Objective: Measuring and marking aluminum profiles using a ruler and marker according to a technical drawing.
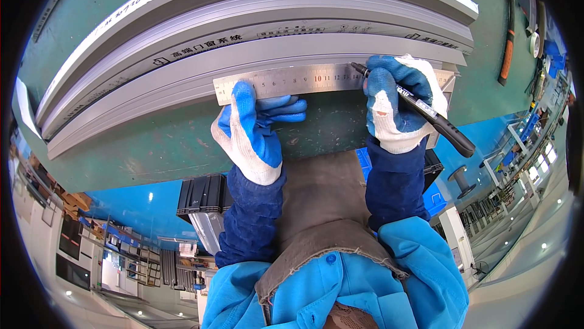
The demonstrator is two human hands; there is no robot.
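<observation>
My left hand [250,131], in a blue-and-white coated glove, grips the left end of a steel ruler [286,83], with the thumb on top and the other fingers below it. The ruler lies along the near edge of a grey metal profile [176,81]. In my right hand [398,101], gloved the same way, is a black marker pen [447,128]. Its tip points left and meets the ruler's upper edge near the right part of the scale; whether it touches the profile, I cannot tell. My right fingers cover part of the ruler's right end.
More long metal profiles [267,10] lie side by side behind, some with printed film. They rest on a green worktable [152,155]. At the right are an orange-handled tool [507,55] and a white roll [535,44]. Black stacked pieces [204,198] stand below the table's near edge.
</observation>
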